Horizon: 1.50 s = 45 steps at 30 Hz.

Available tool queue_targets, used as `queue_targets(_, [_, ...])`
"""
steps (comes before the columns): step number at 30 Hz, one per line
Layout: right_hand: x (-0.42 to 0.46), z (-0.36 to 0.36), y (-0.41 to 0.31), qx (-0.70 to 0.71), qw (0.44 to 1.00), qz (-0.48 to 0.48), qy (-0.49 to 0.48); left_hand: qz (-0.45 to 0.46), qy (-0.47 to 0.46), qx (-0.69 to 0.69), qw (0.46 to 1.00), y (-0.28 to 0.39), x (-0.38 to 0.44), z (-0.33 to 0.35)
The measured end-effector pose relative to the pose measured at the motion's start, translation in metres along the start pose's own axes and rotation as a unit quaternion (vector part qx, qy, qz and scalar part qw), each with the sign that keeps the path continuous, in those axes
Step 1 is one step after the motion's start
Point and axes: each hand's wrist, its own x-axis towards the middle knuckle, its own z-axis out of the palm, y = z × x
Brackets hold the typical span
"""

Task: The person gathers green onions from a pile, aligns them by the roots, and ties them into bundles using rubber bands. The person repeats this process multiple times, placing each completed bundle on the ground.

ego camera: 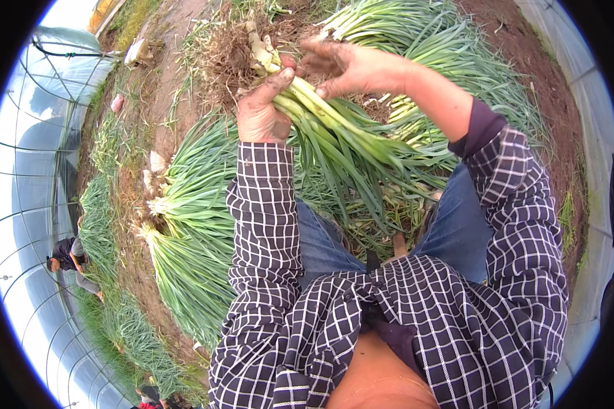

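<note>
My left hand (pixel 268 105), soiled at the fingers, grips a bunch of leek-like allium stalks (pixel 332 120) just below the roots. Their pale root ends (pixel 260 48) point up and away from me, and the green leaves hang toward my knees. To the right of the stems is my right hand (pixel 345 66), its fingers apart and slightly blurred. Its thumb comes close to the stalks; whether it touches them cannot be told. Behind the bunch is a brown heap of rootlets and dry trimmings (pixel 225 61).
Bundles of the same greens lie to the left (pixel 199 204) and at the upper right (pixel 440 56). Plastic sheeting on hoops (pixel 30 168) encloses both sides. A person (pixel 69 255) is at the far left. Loose leaves (pixel 368 235) cover soil between my legs.
</note>
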Motion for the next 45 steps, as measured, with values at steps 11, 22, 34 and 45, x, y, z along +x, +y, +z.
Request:
queue_targets(11, [0.001,0.029,-0.048,-0.028,0.999,0.019,-0.019,0.039,0.058,-0.05,0.996,-0.003,-0.001,0.016])
queue_targets(22, [-0.003,0.019,-0.054,-0.032,0.992,0.085,-0.082,0.04,-0.113,-0.044,0.992,0.0,0.001,0.011])
queue_targets(34, [0.007,-0.044,-0.065,-0.11,0.958,-0.172,0.202,0.046,-0.107,0.062,0.991,-0.004,-0.002,0.02])
queue_targets(45, [-0.076,0.066,0.116,0.03,0.914,0.315,-0.256,0.117,-0.101,-0.012,0.988,0.04,-0.019,0.0])
